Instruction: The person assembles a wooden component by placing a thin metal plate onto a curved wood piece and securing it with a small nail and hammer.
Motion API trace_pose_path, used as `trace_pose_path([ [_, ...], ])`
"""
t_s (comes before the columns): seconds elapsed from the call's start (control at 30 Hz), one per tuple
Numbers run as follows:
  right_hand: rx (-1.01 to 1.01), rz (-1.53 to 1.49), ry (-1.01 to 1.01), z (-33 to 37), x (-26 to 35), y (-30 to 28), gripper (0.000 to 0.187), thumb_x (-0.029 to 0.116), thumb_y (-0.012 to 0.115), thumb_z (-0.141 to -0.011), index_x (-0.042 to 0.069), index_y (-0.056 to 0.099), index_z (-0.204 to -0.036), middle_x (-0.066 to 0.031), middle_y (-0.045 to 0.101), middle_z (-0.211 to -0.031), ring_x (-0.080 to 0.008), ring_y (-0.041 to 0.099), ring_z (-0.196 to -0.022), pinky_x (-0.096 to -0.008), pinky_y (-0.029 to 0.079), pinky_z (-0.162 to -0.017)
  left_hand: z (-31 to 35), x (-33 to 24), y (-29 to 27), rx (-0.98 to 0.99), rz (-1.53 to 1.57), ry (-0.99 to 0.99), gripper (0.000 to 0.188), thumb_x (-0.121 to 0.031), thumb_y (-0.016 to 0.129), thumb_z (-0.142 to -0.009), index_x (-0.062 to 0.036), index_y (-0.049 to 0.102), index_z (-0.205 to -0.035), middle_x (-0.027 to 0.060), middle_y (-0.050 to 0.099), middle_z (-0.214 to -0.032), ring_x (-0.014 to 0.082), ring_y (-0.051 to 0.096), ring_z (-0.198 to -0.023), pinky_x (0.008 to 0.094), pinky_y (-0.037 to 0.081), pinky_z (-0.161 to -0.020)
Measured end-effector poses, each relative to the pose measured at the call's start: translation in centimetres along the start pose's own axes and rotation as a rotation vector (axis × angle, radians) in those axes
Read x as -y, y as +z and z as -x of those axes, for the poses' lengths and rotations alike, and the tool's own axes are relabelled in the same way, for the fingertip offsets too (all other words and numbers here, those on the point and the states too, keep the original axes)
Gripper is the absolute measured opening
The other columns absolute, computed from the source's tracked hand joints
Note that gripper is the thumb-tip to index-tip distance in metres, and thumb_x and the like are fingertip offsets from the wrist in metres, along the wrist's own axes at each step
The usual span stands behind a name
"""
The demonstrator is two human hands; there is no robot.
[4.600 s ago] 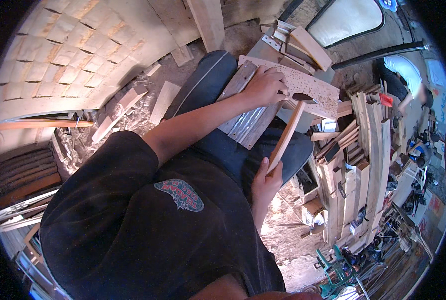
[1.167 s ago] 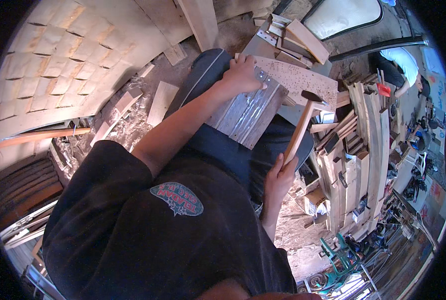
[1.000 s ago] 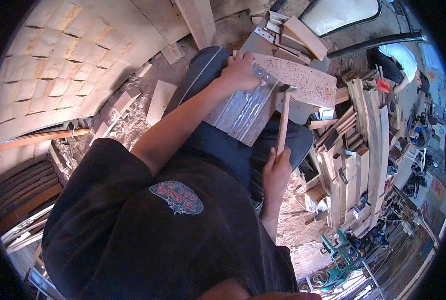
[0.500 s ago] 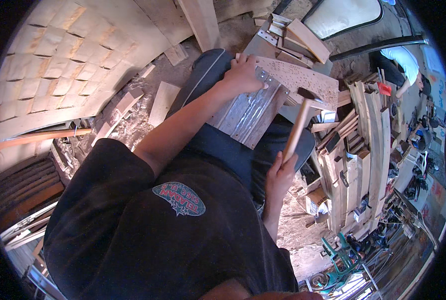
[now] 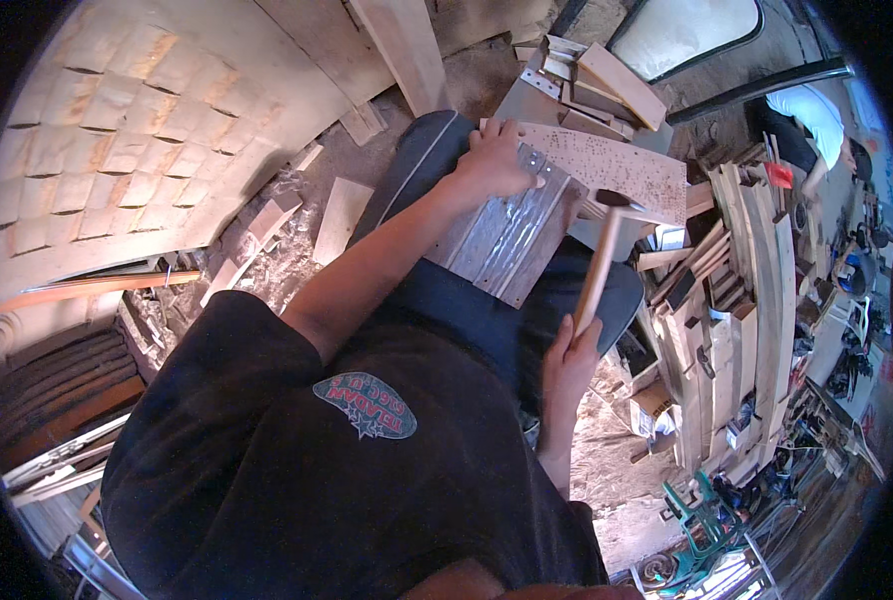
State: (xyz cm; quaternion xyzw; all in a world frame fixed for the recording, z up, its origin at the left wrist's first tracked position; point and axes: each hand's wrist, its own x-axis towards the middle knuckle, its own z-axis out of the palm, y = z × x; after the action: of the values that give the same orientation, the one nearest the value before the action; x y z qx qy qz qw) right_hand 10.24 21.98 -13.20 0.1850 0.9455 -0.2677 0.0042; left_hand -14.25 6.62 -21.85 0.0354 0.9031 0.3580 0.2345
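Across my lap lies a small wooden panel point(image 5: 497, 262), with shiny streaks down its middle and a small metal plate point(image 5: 534, 158) at its far end. My left hand point(image 5: 492, 165) is closed over the panel's far left corner, with the thumb on top beside the metal plate; what lies under the palm is hidden. The fingers also reach the edge of a pale pitted board point(image 5: 617, 170) beneath. My right hand point(image 5: 571, 362) is wrapped round the lower handle of a hammer point(image 5: 599, 270). The hammer's dark head is over the pitted board, just right of the panel.
Wood offcuts point(image 5: 622, 85) lie beyond the pitted board. Stacked long timber point(image 5: 757, 330) stands to the right, near a green plastic chair point(image 5: 702, 515). A large curved, patterned wooden piece point(image 5: 137, 130) is at the left. Another person point(image 5: 807, 115) bends down at the far right.
The whole view has shifted slightly, moving things a little right and down. Both hands keep their holds, and the hammer stays close to the panel's right side.
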Motion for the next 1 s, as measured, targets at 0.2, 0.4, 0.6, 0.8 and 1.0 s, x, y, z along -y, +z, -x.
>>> trace_pose_path([
  [0.2,0.075,0.038,0.116,-0.3,-0.1,0.1,0.019,0.018,0.056,-0.102,0.000,0.050,-0.103,-0.0275,0.061,-0.072,-0.0496,0.063,-0.068,-0.0552,0.044,-0.054,0.5,-0.2,-0.1,0.007,0.037,0.006,0.090,-0.038,0.087,-0.069,-0.0056,0.042,-0.139,0.0206,0.040,-0.142,0.0461,0.039,-0.133,0.0547,0.042,-0.107],
  [0.4,-0.127,-0.098,0.014,0.2,-0.4,0.9,0.022,0.020,0.055,-0.102,-0.001,0.049,-0.105,-0.0279,0.062,-0.072,-0.0501,0.063,-0.068,-0.0563,0.045,-0.055,0.2,0.8,0.8,-0.045,0.060,0.048,0.090,-0.042,0.088,-0.068,-0.0076,0.044,-0.138,0.0236,0.042,-0.139,0.0502,0.042,-0.128,0.0572,0.038,-0.108],
  [0.6,-0.019,-0.029,0.087,-0.3,0.3,0.5,0.020,0.018,0.055,-0.102,0.000,0.048,-0.105,-0.0271,0.059,-0.067,-0.0497,0.062,-0.065,-0.0560,0.044,-0.053,0.4,-0.1,0.0,-0.012,-0.013,-0.002,0.090,-0.040,0.087,-0.069,-0.0061,0.041,-0.139,0.0209,0.039,-0.144,0.0458,0.040,-0.132,0.0547,0.043,-0.106],
  [0.8,0.050,-0.013,0.114,-0.5,-0.5,0.3,0.020,0.019,0.057,-0.101,0.001,0.049,-0.105,-0.0267,0.059,-0.068,-0.0485,0.062,-0.064,-0.0545,0.044,-0.052,0.5,-0.2,0.0,-0.005,-0.001,0.021,0.088,-0.039,0.087,-0.069,-0.0075,0.042,-0.138,0.0198,0.039,-0.143,0.0451,0.038,-0.134,0.0552,0.043,-0.106],
  [1.0,-0.035,0.020,0.096,-0.5,-0.3,1.2,0.022,0.022,0.057,-0.102,0.001,0.051,-0.099,-0.0247,0.056,-0.066,-0.0469,0.060,-0.061,-0.0505,0.042,-0.052,0.4,-0.2,0.3,-0.004,0.021,-0.005,0.086,-0.037,0.087,-0.070,-0.0075,0.042,-0.138,0.0185,0.040,-0.142,0.0446,0.039,-0.133,0.0544,0.043,-0.106],
])
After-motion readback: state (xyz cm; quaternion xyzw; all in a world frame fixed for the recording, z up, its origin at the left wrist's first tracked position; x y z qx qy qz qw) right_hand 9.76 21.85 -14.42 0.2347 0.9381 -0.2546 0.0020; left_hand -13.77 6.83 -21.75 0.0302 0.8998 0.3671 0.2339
